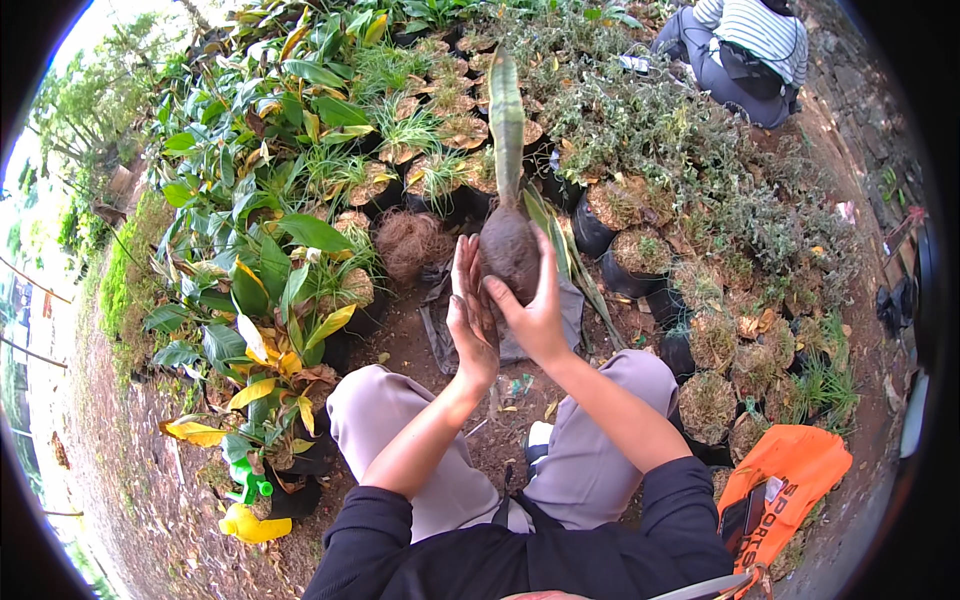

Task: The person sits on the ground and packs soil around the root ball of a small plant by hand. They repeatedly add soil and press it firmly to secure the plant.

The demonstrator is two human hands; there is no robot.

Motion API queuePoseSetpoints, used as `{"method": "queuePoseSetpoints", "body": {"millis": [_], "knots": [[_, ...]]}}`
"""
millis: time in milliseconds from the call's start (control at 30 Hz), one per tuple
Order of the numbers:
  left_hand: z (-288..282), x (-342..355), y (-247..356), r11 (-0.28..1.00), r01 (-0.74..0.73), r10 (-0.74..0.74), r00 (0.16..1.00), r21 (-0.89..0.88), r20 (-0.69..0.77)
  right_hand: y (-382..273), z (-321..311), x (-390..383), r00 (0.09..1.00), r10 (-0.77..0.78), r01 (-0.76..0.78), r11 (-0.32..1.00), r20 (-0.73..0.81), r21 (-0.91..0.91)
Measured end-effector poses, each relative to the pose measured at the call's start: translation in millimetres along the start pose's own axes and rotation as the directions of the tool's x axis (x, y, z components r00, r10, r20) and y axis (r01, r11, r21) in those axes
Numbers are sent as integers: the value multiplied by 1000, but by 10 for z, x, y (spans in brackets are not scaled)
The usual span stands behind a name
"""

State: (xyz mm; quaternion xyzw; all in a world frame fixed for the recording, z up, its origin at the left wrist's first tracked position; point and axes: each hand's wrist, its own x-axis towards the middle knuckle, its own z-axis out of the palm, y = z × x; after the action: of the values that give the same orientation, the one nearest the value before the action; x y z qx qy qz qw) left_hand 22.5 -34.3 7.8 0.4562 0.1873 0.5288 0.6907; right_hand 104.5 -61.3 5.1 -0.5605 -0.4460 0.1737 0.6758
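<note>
In front of me, a single upright snake plant leaf (pixel 507 125) rises from a rounded brown soil ball (pixel 510 258). My right hand (pixel 534 308) wraps the ball from the right, its thumb across the near face. My left hand (pixel 470 318), smeared with soil, is held along the ball's left side with fingers stretched out; whether it touches the ball I cannot tell. Below and behind the hands lies a dark grey plastic sheet or bag (pixel 432 318) on the soil. Long loose leaves (pixel 566 245) lie just right of the ball.
A clump of brown fibre (pixel 410 245) sits left of the plant. Potted plants in black bags (pixel 637 252) crowd both sides. A yellow bottle with a green top (pixel 255 522) stands lower left; an orange bag (pixel 795 470) lies lower right. Another person (pixel 745 60) crouches far right.
</note>
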Motion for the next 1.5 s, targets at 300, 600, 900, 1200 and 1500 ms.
{"method": "queuePoseSetpoints", "body": {"millis": [300, 600, 900, 1200, 1500], "knots": [[-106, 170, 68, 817, 347, -402, 915, -461, -22, -60, 44, -138, 970, -91, 106, 993, 227, -56], [-183, 144, 83, 812, 423, -428, 900, -403, 84, -19, 27, -193, 938, -140, 255, 899, 318, -356], [-528, 405, 36, 672, 400, -569, 818, -623, -88, -75, -284, 88, 986, -75, 108, 968, 152, -227], [-881, 475, 222, 731, 368, -488, 870, -574, -63, 105, -481, 73, 970, 18, 88, 904, 244, -418], [-1157, 584, 230, 752, 382, -526, 839, -537, -140, 841, -298, -204, 347, 737, 284, 507, 580, -814]]}}
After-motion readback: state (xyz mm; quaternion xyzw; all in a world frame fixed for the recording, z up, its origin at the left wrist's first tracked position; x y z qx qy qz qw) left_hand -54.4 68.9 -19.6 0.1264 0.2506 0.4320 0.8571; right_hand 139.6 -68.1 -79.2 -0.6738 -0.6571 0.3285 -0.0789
